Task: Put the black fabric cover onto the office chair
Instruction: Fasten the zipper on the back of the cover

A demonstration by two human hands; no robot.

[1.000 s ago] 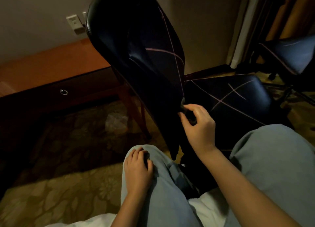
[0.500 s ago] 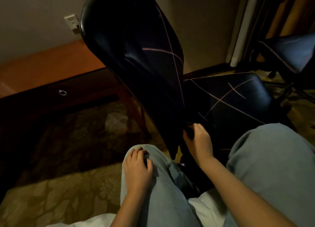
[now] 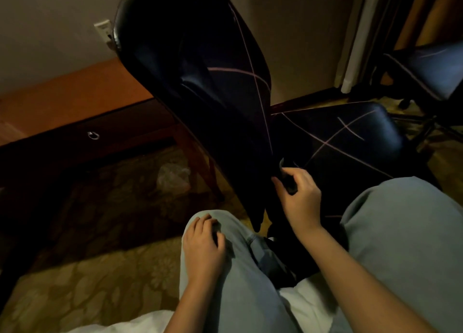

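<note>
The office chair (image 3: 155, 57) stands right in front of my knees, its tall back leaning toward the upper left. A black fabric cover (image 3: 220, 102) with thin pale lines lies over the backrest, and the same fabric covers the seat (image 3: 350, 137). My right hand (image 3: 298, 195) pinches a fold of the black cover at the base of the backrest, where back and seat meet. My left hand (image 3: 203, 247) rests flat on my left knee, holding nothing. The chair's base is hidden.
A wooden desk (image 3: 65, 102) with a drawer ring pull (image 3: 93, 135) runs along the left wall. A crumpled clear plastic bag (image 3: 172, 177) lies on the patterned carpet under it. A second covered chair (image 3: 436, 69) stands at the right, by a curtain.
My right hand dropped lower along the cover's edge, then came back up a little, still pinching the fabric. The left hand stayed on my knee.
</note>
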